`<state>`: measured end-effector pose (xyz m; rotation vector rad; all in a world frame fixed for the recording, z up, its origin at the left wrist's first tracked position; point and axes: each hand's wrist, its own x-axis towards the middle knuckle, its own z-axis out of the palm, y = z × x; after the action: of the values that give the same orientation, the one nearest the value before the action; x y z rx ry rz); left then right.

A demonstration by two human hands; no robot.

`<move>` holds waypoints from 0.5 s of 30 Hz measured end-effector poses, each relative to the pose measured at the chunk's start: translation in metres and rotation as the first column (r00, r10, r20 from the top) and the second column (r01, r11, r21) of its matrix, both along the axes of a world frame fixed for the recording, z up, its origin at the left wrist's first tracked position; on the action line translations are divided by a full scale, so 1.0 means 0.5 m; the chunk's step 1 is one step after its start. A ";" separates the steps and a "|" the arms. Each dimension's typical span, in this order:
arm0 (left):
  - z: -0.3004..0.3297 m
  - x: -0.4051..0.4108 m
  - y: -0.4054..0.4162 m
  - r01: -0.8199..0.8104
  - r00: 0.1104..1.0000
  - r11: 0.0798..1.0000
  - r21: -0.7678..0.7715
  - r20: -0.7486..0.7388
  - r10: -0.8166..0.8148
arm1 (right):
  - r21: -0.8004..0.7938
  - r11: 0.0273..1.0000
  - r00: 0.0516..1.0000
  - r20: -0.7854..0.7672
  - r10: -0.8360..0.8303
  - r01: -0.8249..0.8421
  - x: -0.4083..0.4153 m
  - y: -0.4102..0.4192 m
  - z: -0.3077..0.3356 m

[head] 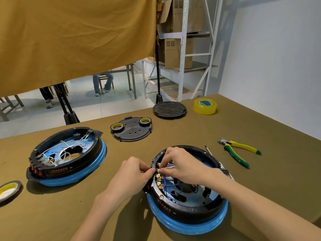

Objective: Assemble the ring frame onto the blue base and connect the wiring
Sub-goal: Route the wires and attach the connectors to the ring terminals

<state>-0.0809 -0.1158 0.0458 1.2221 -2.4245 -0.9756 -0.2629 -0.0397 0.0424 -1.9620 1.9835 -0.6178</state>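
Note:
A black ring frame (189, 208) sits on a blue base (187, 226) close to me, right of centre. A row of brass terminals (159, 180) lines the ring's left inner wall, with blue wires (171, 188) running inward from them. My left hand (135, 174) grips the switch block on the outside of the ring's left wall. From inside the ring my right hand (180, 162) pinches a small connector at one of the upper terminals. The fingertips of both hands meet there and hide the joint.
A second ring on a blue base (69, 164) with white wiring stands at left. Behind lie a black cover plate (133, 132) carrying two tape rolls, a black disc (169, 109) and yellow tape (205, 106). Green-yellow pliers (238, 150) and a screwdriver tip (207, 149) lie right; another tape roll (8, 189) far left.

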 end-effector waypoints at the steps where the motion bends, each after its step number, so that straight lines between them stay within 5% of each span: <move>1: -0.003 -0.001 0.000 0.001 1.000 1.000 -0.004 -0.003 -0.001 | 0.016 0.999 1.000 0.012 0.028 -0.028 -0.004 -0.004 0.003; 10: 0.000 -0.004 -0.012 0.019 1.000 0.996 0.084 -0.011 -0.018 | 0.043 0.999 1.000 0.009 0.023 -0.024 -0.009 -0.008 0.009; 15: -0.003 0.007 -0.020 0.088 0.996 0.989 0.120 -0.004 -0.089 | -0.103 0.994 0.999 0.039 -0.029 0.033 0.010 0.020 0.000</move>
<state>-0.0775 -0.1259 0.0445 1.1612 -2.4713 -1.1620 -0.2578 -0.0299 0.0426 -1.9659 2.0002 -0.7743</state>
